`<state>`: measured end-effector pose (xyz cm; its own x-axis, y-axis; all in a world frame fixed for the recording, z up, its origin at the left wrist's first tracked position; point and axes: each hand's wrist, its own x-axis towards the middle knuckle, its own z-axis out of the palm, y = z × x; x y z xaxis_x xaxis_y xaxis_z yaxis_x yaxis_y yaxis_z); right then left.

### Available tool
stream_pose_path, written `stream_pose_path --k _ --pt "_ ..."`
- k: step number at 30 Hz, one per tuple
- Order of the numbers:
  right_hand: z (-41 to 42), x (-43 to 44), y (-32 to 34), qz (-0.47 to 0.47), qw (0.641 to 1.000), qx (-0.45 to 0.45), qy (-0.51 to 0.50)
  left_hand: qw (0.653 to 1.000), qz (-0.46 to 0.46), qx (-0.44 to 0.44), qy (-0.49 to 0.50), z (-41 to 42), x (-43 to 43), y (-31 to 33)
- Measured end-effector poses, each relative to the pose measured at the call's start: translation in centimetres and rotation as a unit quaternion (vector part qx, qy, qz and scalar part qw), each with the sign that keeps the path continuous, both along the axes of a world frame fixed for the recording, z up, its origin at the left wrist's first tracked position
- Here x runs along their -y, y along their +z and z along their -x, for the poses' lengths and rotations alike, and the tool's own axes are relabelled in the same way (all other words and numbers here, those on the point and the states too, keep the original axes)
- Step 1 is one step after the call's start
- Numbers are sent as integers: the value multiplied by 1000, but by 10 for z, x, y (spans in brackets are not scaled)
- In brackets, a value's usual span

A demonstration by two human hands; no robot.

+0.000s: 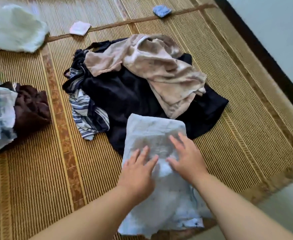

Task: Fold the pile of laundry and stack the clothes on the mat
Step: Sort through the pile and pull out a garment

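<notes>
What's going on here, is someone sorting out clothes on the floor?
A person is folding laundry on a woven mat. Both the left hand and the right hand lie flat with straight fingers on a light blue cloth, which lies in front of them. Beyond it sits an unfolded pile: a beige garment on a dark navy one, with a striped piece at its side. More clothes lie at the left edge.
</notes>
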<state>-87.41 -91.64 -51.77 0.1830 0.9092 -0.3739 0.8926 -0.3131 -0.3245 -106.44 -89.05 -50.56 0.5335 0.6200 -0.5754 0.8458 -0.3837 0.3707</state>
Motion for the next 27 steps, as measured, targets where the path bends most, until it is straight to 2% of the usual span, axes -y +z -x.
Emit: stream_pose_path --k 2,4,5,6,8,9,10,11,13,14,15,16,19,22,24,27 --pt "0 2 -12 114 986 48 109 996 -8 -67 -65 1 -14 -15" --pt "-5 -3 -19 191 969 69 138 987 25 -118 -106 -1 -26 -23" --pt "-7 -8 -19 188 971 71 130 986 33 -119 -108 -4 -32 -23" --pt "-9 -17 -16 145 982 63 103 991 20 -98 -89 -10 -40 -22" --pt "-15 -38 -8 -2 1000 13 -3 998 -54 -27 26 -21 -57 -18" --pt "-17 -50 -4 -63 997 -8 -49 990 -101 2 101 -25 -68 -16" --pt "-21 -61 -1 -91 993 -18 -68 975 -131 18 177 -29 -78 -16" --pt "-24 -72 1 -77 994 -26 -69 958 -126 19 255 -31 -89 -15" --pt "-26 -86 1 26 995 -63 -76 901 -3 28 432 -30 -109 -13" --pt "-26 -90 0 70 989 -87 -95 854 83 51 511 -29 -118 -12" --pt "-25 -92 -1 96 983 -106 -117 808 151 80 564 -27 -124 -12" --pt "-24 -94 -3 109 978 -117 -133 794 179 98 573 -22 -129 -10" --pt "-25 -101 -1 154 976 -106 -115 847 180 112 487 -8 -136 -7" --pt "-29 -108 12 206 976 -71 -16 892 180 88 405 -4 -135 7" --pt "-31 -108 21 185 982 -46 19 923 144 80 348 -3 -139 20" --pt "-33 -109 37 78 996 -52 3 954 50 107 276 -4 -151 42"
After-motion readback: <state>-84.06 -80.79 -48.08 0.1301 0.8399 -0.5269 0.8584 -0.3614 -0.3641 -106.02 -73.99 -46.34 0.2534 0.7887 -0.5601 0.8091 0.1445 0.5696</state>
